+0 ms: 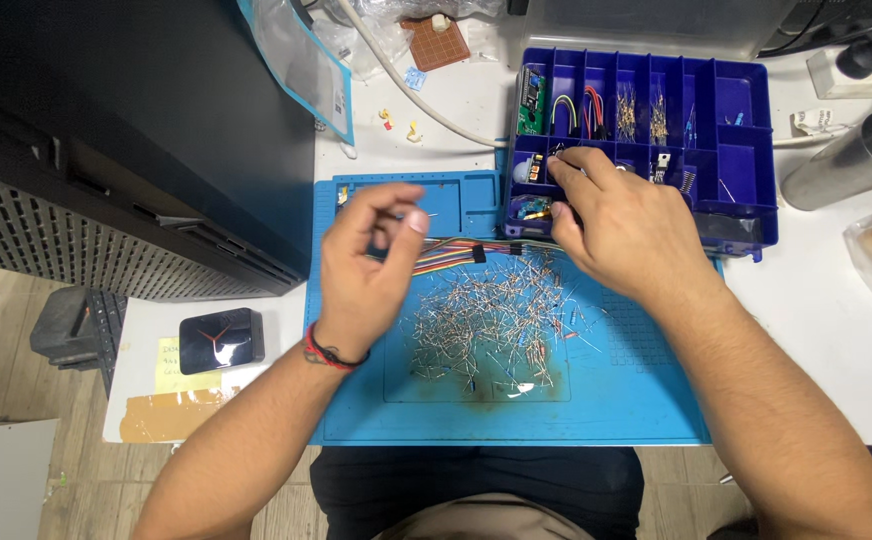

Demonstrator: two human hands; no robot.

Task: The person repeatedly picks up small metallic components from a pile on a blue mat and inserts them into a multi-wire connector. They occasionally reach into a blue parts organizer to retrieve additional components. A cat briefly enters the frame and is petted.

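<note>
On the blue silicone work mat [636, 400], seen from the head camera, I find a loose heap of small wire-leaded components [491, 325] spread over the mat's middle, with a scorched brown patch at its near edge. My left hand [366, 265] hovers above the mat's left part, thumb and forefinger pinched together on something too thin and blurred for me to name; a red and black cord band circles that wrist. A multicoloured ribbon of jumper wires [456, 252] lies across the mat between the two hands, just beyond the heap. My right hand [621, 225] reaches over the near-left corner of the blue compartment organiser box [746, 130], its fingertips curled down into a front compartment; whether they are clamped on a part I cannot tell. The box stands on the white table [816, 330], touching the mat's far-right edge, and its cells hold resistors, wire loops and a green circuit board. A steel cylinder [846, 160] lies right of the box; a black square device [221, 340] sits left of the mat.
</note>
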